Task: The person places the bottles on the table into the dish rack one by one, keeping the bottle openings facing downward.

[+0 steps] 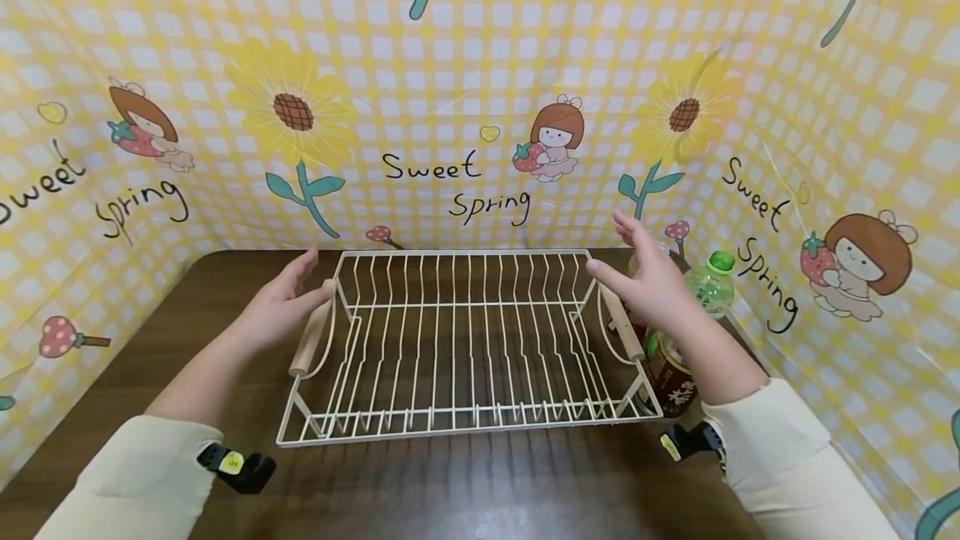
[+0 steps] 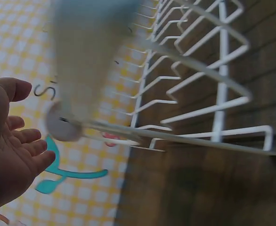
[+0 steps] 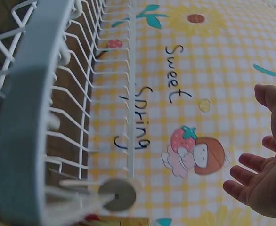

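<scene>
Counter (image 1: pixel 480 498) carries rack (image 1: pixel 468 304) | our left hand (image 1: pixel 281 307) and right hand (image 1: pixel 651 282) spread, holding nothing | we could topple the bottles (image 1: pixel 711 288) by nudging the rack rightward

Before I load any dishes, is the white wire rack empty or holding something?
Empty. In the head view, the white wire rack has bare slots, with the brown table showing between its wires.
</scene>
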Demonstrator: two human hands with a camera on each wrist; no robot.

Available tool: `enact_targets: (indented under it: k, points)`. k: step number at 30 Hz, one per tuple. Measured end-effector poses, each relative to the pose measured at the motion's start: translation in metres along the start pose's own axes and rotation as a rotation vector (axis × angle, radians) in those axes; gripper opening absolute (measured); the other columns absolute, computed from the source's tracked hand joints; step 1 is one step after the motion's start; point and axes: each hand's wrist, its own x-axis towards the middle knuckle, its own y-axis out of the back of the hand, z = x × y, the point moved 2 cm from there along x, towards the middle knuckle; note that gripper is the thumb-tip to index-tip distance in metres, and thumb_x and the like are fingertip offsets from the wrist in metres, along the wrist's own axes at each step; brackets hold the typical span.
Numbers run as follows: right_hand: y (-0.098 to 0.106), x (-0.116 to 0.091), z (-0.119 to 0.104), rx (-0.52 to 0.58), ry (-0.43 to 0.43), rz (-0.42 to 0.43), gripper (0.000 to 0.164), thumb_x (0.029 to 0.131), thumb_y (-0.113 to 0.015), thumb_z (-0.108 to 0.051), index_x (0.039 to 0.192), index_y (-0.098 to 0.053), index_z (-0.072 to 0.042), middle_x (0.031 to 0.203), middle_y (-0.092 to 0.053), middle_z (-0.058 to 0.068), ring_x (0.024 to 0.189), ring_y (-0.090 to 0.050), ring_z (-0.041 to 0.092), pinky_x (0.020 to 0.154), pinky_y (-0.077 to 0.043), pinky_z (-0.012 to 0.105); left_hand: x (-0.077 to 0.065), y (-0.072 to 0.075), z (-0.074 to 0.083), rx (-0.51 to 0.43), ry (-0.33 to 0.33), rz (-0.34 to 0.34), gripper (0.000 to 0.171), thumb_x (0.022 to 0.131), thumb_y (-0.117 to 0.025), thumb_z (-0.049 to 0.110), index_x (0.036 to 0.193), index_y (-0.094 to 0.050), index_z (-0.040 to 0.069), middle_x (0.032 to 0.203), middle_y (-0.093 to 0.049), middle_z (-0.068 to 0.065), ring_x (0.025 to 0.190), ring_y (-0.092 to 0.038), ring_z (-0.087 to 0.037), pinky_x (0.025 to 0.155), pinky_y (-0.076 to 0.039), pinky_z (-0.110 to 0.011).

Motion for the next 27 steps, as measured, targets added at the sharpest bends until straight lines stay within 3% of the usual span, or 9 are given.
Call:
enact_targets:
  k: [6, 12, 13, 15, 17, 19, 21, 25, 27]
  points:
    - [0.015, -0.016, 0.013, 0.069, 0.021, 0.051, 0.084, 0.096, -0.06, -0.039, 0.159, -0.009, -0.017, 0.162, -0.018, 0.02, 0.147, -0.019, 0.044, 0.115, -0.023, 0.064, -0.001, -0.009, -0.019, -0.103, 0.03, -0.004, 0.076, 0.103, -0.046, 0.022, 0.154, 0.004, -0.005, 0.16, 0.001, -0.032, 0.146, -0.002, -0.051, 0.117, -0.012, -0.064]
    - [0.02, -0.031, 0.028, 0.055, 0.032, 0.103, 0.081, 0.096, -0.063, -0.033, 0.158, -0.014, -0.013, 0.159, -0.023, 0.023, 0.144, -0.024, 0.045, 0.116, -0.021, 0.063, -0.001, -0.018, -0.033, -0.208, 0.055, -0.012, 0.078, 0.103, -0.047, 0.021, 0.154, 0.006, -0.006, 0.159, -0.001, -0.034, 0.147, -0.007, -0.049, 0.118, -0.015, -0.061]
    - [0.021, -0.034, 0.03, 0.052, 0.028, 0.109, 0.081, 0.096, -0.063, -0.032, 0.158, -0.015, -0.012, 0.158, -0.024, 0.024, 0.143, -0.025, 0.045, 0.115, -0.022, 0.063, -0.001, -0.02, -0.035, -0.228, 0.062, -0.017, 0.078, 0.103, -0.047, 0.021, 0.154, 0.006, -0.005, 0.159, -0.001, -0.034, 0.147, -0.008, -0.048, 0.119, -0.016, -0.058]
    - [0.023, -0.039, 0.033, 0.048, 0.027, 0.113, 0.08, 0.096, -0.063, -0.03, 0.157, -0.016, -0.009, 0.156, -0.026, 0.027, 0.142, -0.026, 0.047, 0.114, -0.023, 0.065, -0.001, -0.024, -0.037, -0.275, 0.074, -0.026, 0.079, 0.103, -0.047, 0.022, 0.154, 0.008, -0.004, 0.16, 0.001, -0.032, 0.147, -0.009, -0.046, 0.12, -0.025, -0.041]
    - [0.023, -0.045, 0.037, 0.036, 0.014, 0.116, 0.079, 0.096, -0.062, -0.031, 0.156, -0.017, -0.007, 0.155, -0.027, 0.028, 0.14, -0.027, 0.049, 0.112, -0.024, 0.066, -0.001, -0.027, -0.04, -0.335, 0.088, -0.03, 0.08, 0.103, -0.047, 0.022, 0.154, 0.01, -0.002, 0.161, 0.003, -0.029, 0.147, -0.01, -0.043, 0.111, -0.034, -0.022]
    - [0.024, -0.051, 0.04, 0.03, -0.002, 0.117, 0.08, 0.096, -0.062, -0.032, 0.156, -0.016, -0.007, 0.155, -0.027, 0.029, 0.14, -0.026, 0.05, 0.111, -0.024, 0.067, -0.002, -0.03, -0.041, -0.388, 0.098, -0.027, 0.079, 0.103, -0.046, 0.021, 0.155, 0.01, 0.001, 0.162, 0.003, -0.028, 0.145, -0.017, -0.038, 0.094, -0.038, -0.009]
    - [0.024, -0.057, 0.043, 0.019, -0.008, 0.13, 0.081, 0.095, -0.063, -0.032, 0.157, -0.016, -0.008, 0.155, -0.028, 0.028, 0.14, -0.027, 0.05, 0.111, -0.025, 0.067, -0.002, -0.033, -0.043, -0.427, 0.096, -0.021, 0.079, 0.102, -0.046, 0.017, 0.156, 0.01, 0.003, 0.162, 0.002, -0.028, 0.137, -0.029, -0.026, 0.084, -0.038, -0.005]
    - [0.023, -0.066, 0.05, 0.029, -0.001, 0.172, 0.079, 0.094, -0.065, -0.03, 0.156, -0.02, -0.009, 0.154, -0.03, 0.028, 0.139, -0.029, 0.049, 0.11, -0.026, 0.066, -0.002, -0.036, -0.047, -0.477, 0.084, -0.015, 0.078, 0.101, -0.044, 0.011, 0.156, 0.011, 0.006, 0.161, 0.002, -0.029, 0.115, -0.037, -0.001, 0.082, -0.041, -0.007]
    - [0.022, -0.069, 0.056, 0.051, 0.008, 0.192, 0.077, 0.094, -0.066, -0.025, 0.154, -0.022, -0.005, 0.154, -0.031, 0.029, 0.139, -0.03, 0.049, 0.111, -0.026, 0.066, -0.003, -0.036, -0.049, -0.493, 0.075, -0.013, 0.078, 0.1, -0.043, 0.008, 0.156, 0.011, 0.007, 0.161, 0.003, -0.029, 0.111, -0.037, 0.002, 0.083, -0.041, -0.008]
